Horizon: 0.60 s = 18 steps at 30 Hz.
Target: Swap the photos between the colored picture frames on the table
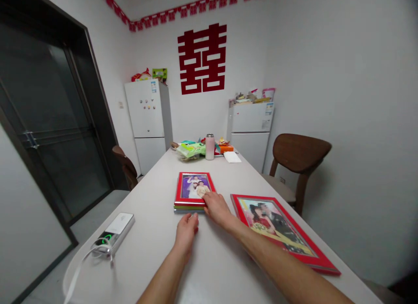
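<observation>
R hand (217,208) open, fingers on frame stack (193,191) near edge, table (156,234) ctr. L hand (186,229) loosely curled at its 6 o'clock, just short. Big frame (282,232) at stack's 4 o'clock.

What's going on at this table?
A person is at a white table. The right hand rests on the near right corner of a small stack of red photo frames; the left hand lies just short of its near edge. A larger red-framed photo lies flat to the right, a power bank to the left.
</observation>
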Each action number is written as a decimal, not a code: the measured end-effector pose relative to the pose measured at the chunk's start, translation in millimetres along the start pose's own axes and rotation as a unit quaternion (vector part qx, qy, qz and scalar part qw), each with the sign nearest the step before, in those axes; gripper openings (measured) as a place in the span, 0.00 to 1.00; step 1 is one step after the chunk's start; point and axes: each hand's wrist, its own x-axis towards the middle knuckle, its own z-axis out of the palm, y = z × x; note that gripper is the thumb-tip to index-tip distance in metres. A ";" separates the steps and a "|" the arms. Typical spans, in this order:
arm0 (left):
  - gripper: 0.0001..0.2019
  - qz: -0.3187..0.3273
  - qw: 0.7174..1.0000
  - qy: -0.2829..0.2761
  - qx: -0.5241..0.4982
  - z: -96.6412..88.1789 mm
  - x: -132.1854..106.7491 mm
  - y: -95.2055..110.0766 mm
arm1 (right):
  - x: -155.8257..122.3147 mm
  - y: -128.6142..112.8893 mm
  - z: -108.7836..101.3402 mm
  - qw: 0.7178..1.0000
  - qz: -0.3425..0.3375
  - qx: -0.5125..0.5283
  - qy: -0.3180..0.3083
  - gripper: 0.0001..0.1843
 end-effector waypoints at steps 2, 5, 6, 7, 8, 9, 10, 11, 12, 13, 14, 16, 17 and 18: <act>0.12 0.001 1.000 0.002 -0.026 -1.8 -1.9 4.9 | -11.1 -5.2 -2.2 1.000 -0.025 0.011 -0.011 0.11; 0.10 0.034 0.997 0.005 -0.073 0.2 -8.8 13.1 | -37.2 -15.9 -13.6 0.997 -0.060 0.033 -0.020 0.14; 0.10 0.052 0.995 0.006 -0.086 1.8 -13.4 16.0 | -45.7 -20.1 -18.3 0.996 -0.066 0.060 -0.021 0.14; 0.10 0.071 0.993 0.005 -0.095 3.6 -19.3 18.9 | -53.1 -24.4 -23.0 0.992 -0.066 0.101 -0.021 0.15; 0.11 0.089 0.991 0.003 -0.100 5.5 -26.8 21.8 | -59.0 -28.6 -27.5 0.986 -0.059 0.154 -0.018 0.16; 0.12 0.104 0.989 -0.001 -0.101 7.3 -35.8 24.9 | -63.4 -32.4 -31.8 0.977 -0.041 0.211 -0.009 0.18; 0.13 0.115 0.988 -0.005 -0.101 8.8 -46.1 27.9 | -66.3 -35.8 -36.0 0.964 -0.017 0.264 0.004 0.20; 0.14 0.126 0.988 -0.011 -0.094 9.9 -57.4 30.9 | -68.3 -38.7 -40.3 0.951 0.014 0.307 0.021 0.22; 0.14 0.137 0.987 -0.022 -0.076 10.5 -69.4 33.8 | -69.8 -41.2 -44.9 0.936 0.051 0.345 0.040 0.25; 0.14 0.151 0.987 -0.034 -0.050 10.4 -81.5 36.4 | -71.5 -43.4 -50.0 0.919 0.089 0.379 0.060 0.27; 0.14 0.171 0.984 -0.053 -0.006 9.4 -93.2 38.4 | -73.9 -45.4 -55.6 0.898 0.125 0.415 0.081 0.28; 0.15 0.230 0.963 -0.095 0.101 3.6 -113.2 40.1 | -82.3 -48.4 -67.9 0.840 0.185 0.498 0.108 0.30; 0.17 0.274 0.941 -0.119 0.160 -1.2 -120.8 39.4 | -88.3 -49.4 -73.9 0.804 0.208 0.545 0.114 0.31; 0.19 0.325 0.910 -0.143 0.213 -7.0 -126.4 37.6 | -95.1 -50.2 -79.3 0.765 0.223 0.593 0.115 0.31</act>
